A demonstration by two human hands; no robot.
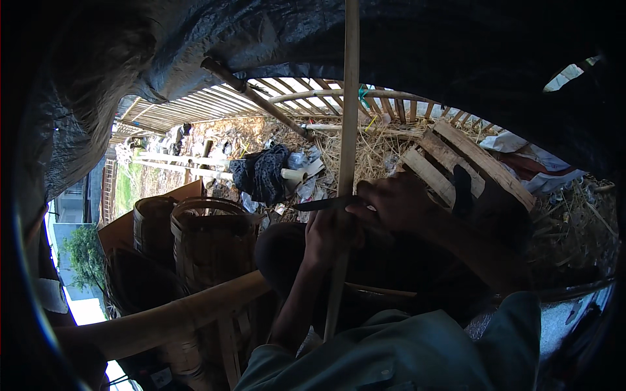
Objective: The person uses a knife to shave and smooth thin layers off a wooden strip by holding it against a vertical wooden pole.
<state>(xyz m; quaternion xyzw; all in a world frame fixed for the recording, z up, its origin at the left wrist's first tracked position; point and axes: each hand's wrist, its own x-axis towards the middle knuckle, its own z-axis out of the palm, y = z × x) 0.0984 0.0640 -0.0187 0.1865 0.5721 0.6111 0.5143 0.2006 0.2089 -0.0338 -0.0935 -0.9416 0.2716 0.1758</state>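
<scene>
A long, pale bamboo strip (349, 98) stands nearly upright in front of me, running from the top of the view down to my lap. My left hand (321, 238) is closed around it at about mid-length, its fingers partly in shadow. Just above and to the right, my right hand (398, 201) grips a knife, whose handle is mostly hidden in the fist. The dark blade (318, 204) points left and lies across the strip, close above my left hand.
Woven bamboo baskets (212, 242) stand at the left, behind a thick bamboo pole (176, 317). A wooden slatted pallet (450, 159) lies at the right on straw-strewn ground. Dark patterned cloth (261, 174) hangs over poles ahead. Black plastic sheeting (274, 36) hangs overhead, before a bamboo fence (202, 104).
</scene>
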